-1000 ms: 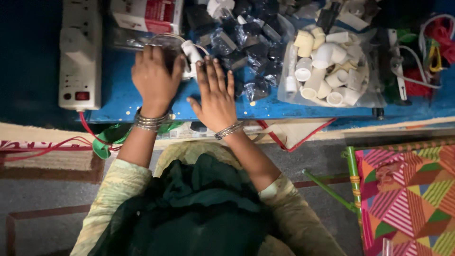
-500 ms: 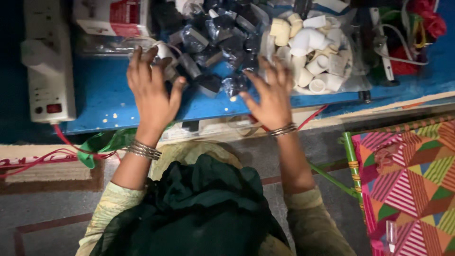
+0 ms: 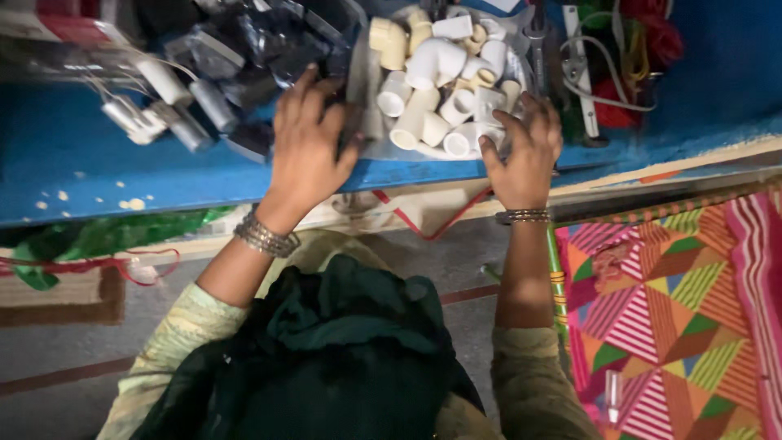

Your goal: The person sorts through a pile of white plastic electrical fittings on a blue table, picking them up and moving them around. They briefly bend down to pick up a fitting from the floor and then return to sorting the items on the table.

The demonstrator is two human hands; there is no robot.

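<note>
Now two hands — left hand, right hand — grip open, flanking one tray of white pipe fittings.

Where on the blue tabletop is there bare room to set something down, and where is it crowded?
Free: the blue tabletop left of the left hand, below the grey cylinders, bearing only crumbs. Crowded: the dark parts pile, the white pipe fittings by the right hand, and the tools and cords.

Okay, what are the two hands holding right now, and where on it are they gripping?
Both hands are on a clear bag of white pipe fittings: the left hand at its left edge, the right hand at its right front edge. Whether either grip has closed cannot be told.
</note>
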